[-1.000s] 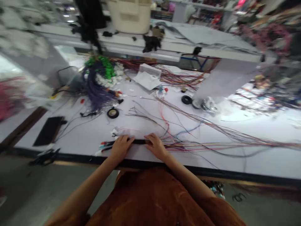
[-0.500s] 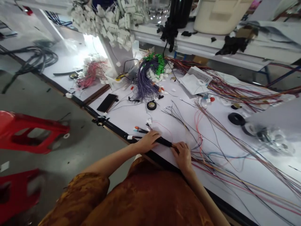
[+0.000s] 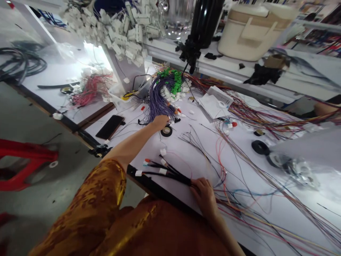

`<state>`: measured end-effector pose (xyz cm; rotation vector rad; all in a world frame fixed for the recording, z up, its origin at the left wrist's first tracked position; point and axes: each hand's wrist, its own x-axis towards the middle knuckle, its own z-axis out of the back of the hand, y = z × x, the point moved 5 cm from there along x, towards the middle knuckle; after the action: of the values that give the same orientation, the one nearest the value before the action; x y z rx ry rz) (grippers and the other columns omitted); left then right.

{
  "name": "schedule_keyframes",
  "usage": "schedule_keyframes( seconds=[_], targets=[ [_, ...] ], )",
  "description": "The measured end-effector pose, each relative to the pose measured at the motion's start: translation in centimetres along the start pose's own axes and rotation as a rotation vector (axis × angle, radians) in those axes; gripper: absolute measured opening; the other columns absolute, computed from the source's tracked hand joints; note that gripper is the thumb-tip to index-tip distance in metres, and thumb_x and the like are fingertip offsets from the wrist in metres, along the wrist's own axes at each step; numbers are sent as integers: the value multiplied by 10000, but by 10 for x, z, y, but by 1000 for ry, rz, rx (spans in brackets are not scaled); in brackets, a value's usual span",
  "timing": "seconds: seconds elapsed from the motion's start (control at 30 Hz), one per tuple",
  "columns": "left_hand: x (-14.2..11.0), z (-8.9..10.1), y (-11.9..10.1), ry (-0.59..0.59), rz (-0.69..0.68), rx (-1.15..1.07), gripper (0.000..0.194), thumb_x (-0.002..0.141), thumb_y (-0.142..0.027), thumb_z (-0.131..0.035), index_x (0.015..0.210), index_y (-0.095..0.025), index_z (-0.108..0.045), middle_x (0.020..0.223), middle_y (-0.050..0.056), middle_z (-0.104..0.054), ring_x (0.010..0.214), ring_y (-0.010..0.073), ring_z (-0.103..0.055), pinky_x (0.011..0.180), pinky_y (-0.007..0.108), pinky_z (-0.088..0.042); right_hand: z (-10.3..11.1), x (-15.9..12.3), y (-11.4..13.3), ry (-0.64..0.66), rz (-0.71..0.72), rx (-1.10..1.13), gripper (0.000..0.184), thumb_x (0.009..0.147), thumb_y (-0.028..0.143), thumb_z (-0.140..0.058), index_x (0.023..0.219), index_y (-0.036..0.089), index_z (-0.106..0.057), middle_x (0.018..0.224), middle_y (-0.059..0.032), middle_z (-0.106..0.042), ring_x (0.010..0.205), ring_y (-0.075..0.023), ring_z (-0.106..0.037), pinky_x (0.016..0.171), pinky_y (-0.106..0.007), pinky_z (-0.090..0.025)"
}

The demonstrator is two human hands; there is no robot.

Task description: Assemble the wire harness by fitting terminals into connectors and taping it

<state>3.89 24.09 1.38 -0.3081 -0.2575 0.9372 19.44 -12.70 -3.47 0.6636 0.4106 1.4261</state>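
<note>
My right hand (image 3: 204, 193) is closed around a wire harness (image 3: 178, 176) at the table's front edge. Its black-sleeved branches fan out to the left and end in white connectors (image 3: 163, 171) and an orange one. My left hand (image 3: 161, 122) reaches across the table to the lower ends of a bundle of purple wires (image 3: 157, 96), just above a roll of black tape (image 3: 166, 131). Its fingertips are largely hidden behind the back of the hand, so whether they grip anything is unclear.
Green connectors (image 3: 176, 80) top the purple bundle. Left of it lie a black phone-like slab (image 3: 110, 127) and pink wires (image 3: 92, 90). Long loose wires (image 3: 266, 169) cover the right side. A shelf above carries a beige container (image 3: 247, 35). Red stools (image 3: 26, 160) stand on the floor.
My left hand has let go of the harness and moved up and away to the purple wires. My right hand keeps its hold. The view has shifted slightly.
</note>
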Motion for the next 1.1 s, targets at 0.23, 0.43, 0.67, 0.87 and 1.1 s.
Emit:
schedule_keyframes(
  seconds=[0.23, 0.43, 0.67, 0.87, 1.1],
  targets=[
    [-21, 27, 15, -309, -79, -170, 150, 887, -204, -493, 854, -168, -634, 924, 77, -645, 859, 182, -586, 801, 298, -462, 34, 77, 25, -213, 163, 164, 171, 940, 230, -534, 1041, 245, -672, 990, -74, -660, 973, -232, -627, 875, -417, -521],
    [-46, 36, 46, -420, 45, -478, 68, 799, -201, -532, 743, -183, -567, 673, -12, -554, 608, 121, -484, 590, 246, -389, -24, 253, 37, -76, 136, 62, 257, 951, 135, -448, 1010, 130, -698, 973, -72, -646, 964, -173, -611, 920, -337, -485],
    [-73, 13, 40, -289, -101, -220, 172, 897, -275, -520, 906, -184, -666, 945, 74, -692, 886, 211, -621, 811, 347, -498, -81, 334, 35, 61, 158, -38, 378, 951, 384, -604, 1255, 161, -581, 1249, -93, -607, 1055, -208, -634, 890, -423, -560],
    [-51, -13, 21, -215, -243, -201, 201, 945, -194, -460, 975, -154, -655, 1307, 144, -634, 1235, 239, -571, 1067, 408, -431, -67, 317, 57, 68, 203, -175, 225, 884, 161, -588, 1099, 108, -629, 1081, -123, -671, 1045, -241, -602, 968, -437, -457],
    [-37, -30, 44, -171, -89, -201, 114, 919, -168, -527, 892, -160, -637, 994, 90, -730, 965, 215, -676, 896, 356, -488, -3, 286, 63, -120, 152, -124, 242, 832, 154, -505, 1044, 176, -620, 1033, -94, -692, 806, -189, -626, 790, -336, -466]
  ],
)
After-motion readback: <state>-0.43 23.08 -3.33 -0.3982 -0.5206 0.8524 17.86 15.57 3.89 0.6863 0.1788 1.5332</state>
